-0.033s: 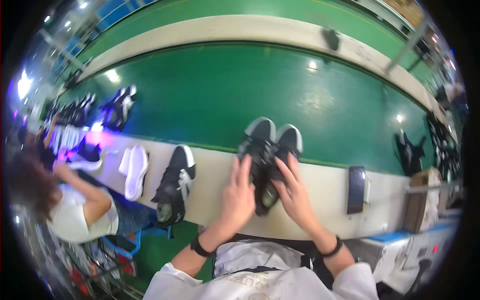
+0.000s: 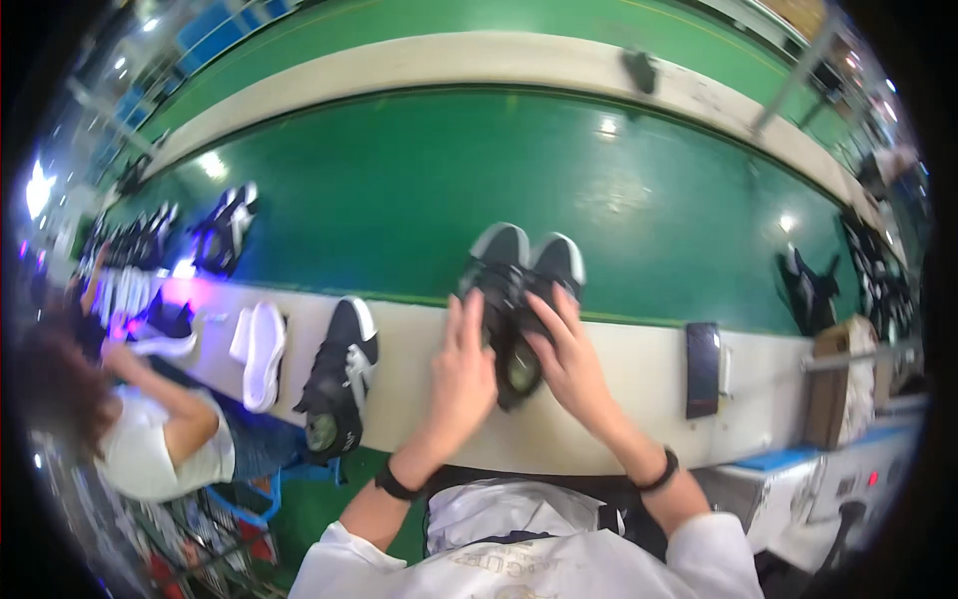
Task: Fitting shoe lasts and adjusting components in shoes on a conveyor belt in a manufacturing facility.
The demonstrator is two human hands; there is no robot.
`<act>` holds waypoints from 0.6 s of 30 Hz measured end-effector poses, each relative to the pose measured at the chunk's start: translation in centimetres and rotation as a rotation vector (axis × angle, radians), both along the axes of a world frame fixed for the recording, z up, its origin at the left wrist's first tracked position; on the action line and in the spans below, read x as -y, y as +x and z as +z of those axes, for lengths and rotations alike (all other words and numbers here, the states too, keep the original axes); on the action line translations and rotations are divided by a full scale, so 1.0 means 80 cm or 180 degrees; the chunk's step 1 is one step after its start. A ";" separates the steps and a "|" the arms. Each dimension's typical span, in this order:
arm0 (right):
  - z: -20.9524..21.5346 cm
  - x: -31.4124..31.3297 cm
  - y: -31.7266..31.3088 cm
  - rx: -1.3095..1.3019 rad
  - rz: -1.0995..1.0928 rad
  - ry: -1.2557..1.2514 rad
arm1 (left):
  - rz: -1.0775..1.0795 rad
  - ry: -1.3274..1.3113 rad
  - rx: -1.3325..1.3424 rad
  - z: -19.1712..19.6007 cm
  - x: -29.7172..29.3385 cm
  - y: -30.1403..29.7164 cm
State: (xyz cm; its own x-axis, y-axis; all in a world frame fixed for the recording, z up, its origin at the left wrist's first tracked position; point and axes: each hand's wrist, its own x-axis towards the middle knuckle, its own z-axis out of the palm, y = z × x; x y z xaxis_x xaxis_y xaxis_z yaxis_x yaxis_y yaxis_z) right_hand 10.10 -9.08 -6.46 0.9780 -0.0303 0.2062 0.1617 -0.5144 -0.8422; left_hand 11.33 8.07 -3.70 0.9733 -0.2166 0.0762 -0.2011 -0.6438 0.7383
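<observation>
Gripping a pair of black shoes (image 2: pixel 519 299) at the green belt's (image 2: pixel 399 190) near edge, left hand (image 2: pixel 461 371) and right hand (image 2: pixel 571 361) unchanged, both clamped on it.

Shoe factory: green conveyor belt (image 2: pixel 419 190), sneakers (image 2: pixel 519 290)

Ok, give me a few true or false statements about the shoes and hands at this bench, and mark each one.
1. Both hands, the left hand and the right hand, are on the pair of black sneakers with grey toe caps. True.
2. That pair lies wholly on the green conveyor belt. False: it straddles the belt edge and the cream-coloured bench ledge.
3. A single black sneaker with white trim lies to the person's left. True.
4. The white shoe sole lies right of the hands. False: it lies to the left.
</observation>
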 end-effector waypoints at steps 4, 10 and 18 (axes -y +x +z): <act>-0.011 0.039 0.134 -0.0202 -0.0412 0.0424 | -0.0043 0.0658 0.0205 -0.016 0.053 0.134; -0.018 0.109 0.148 -0.0663 -0.0045 -0.0334 | -0.0409 0.0618 0.0284 -0.034 0.016 0.138; -0.012 0.580 0.022 -0.0352 -0.3240 -0.1936 | -0.1319 0.1506 -0.0989 0.000 -0.015 -0.104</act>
State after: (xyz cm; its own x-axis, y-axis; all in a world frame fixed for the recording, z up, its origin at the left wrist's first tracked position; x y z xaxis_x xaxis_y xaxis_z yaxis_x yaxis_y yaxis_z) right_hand 11.90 -55.49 -7.42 0.5744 -0.7295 0.3715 -0.6104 -0.6840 -0.3994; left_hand 3.05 9.24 -3.70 0.7648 -0.5157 -0.3862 -0.3244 -0.8261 0.4607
